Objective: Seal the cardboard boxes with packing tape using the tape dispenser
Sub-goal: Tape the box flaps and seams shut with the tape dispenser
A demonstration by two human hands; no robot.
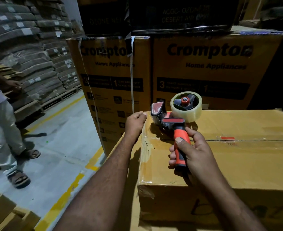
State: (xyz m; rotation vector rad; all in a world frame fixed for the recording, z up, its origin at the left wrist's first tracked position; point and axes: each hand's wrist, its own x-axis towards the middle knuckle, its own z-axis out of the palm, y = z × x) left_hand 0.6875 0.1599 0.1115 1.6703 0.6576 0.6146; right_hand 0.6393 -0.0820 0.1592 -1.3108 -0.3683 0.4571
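Gripping the orange-and-black plastic tape dispenser (172,120) by its handle, right hand (192,154) is nearer; dispenser's long axis runs near to far-left, head over the far-left corner of the brown cardboard box (237,164); centre seam (254,140) runs left-right, so the pull likely goes right; left hand (135,121) curled at that corner, holding tape or not, cannot tell; count: one dispenser, one clear tape roll (186,106), one box underhand, two yellow printed cartons (212,72) behind.

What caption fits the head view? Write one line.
Right hand grips the tape dispenser on a cardboard box, curled left hand at the box's far corner.
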